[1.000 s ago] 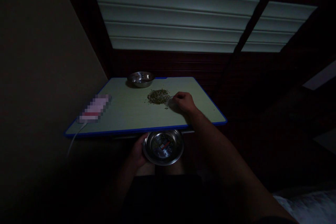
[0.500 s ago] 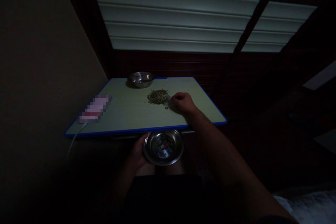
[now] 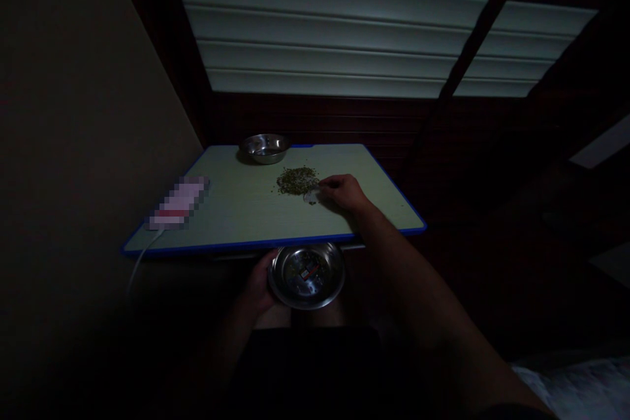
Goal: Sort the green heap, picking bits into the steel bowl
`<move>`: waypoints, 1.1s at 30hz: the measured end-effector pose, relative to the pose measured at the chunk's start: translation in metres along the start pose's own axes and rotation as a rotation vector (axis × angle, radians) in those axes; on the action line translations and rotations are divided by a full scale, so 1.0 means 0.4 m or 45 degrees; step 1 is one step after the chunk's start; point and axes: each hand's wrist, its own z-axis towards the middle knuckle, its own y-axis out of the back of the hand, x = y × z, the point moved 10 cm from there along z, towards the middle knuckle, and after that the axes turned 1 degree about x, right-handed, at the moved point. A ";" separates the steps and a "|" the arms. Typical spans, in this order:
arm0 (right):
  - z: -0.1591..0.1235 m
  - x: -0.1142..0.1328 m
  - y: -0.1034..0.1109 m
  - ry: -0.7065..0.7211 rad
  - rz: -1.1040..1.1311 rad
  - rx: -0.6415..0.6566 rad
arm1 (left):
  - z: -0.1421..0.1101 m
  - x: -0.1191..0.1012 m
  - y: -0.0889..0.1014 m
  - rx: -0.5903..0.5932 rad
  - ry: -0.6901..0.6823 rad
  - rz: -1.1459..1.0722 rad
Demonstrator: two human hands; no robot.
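Note:
Below the table's front edge, my left hand (image 3: 258, 283) grips the left rim of a shiny steel bowl (image 3: 284, 289). A label and a few small specks show on the bowl's bottom. Over the tabletop, my right hand (image 3: 344, 191) is closed, fingertips pinched on a small, clear, whitish flat piece (image 3: 311, 197). That piece touches the lower right edge of a loose pile of small greenish beans or grains (image 3: 294, 180). Dim light hides its exact kind.
A second steel bowl (image 3: 268, 156) stands at the back of the pale, blue-edged table (image 3: 236, 210). On the left lies a blurred-out phone (image 3: 178, 203) with a white cable (image 3: 140, 259). A wall is at left; dark wooden panelling rises behind.
The clear piece shows more fully at the pile's edge, and my right hand has barely shifted. My left hand and its bowl stay where they were.

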 end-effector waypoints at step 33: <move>-0.103 0.103 -0.085 0.021 -0.163 0.520 | 0.010 0.001 -0.004 0.044 -0.009 0.050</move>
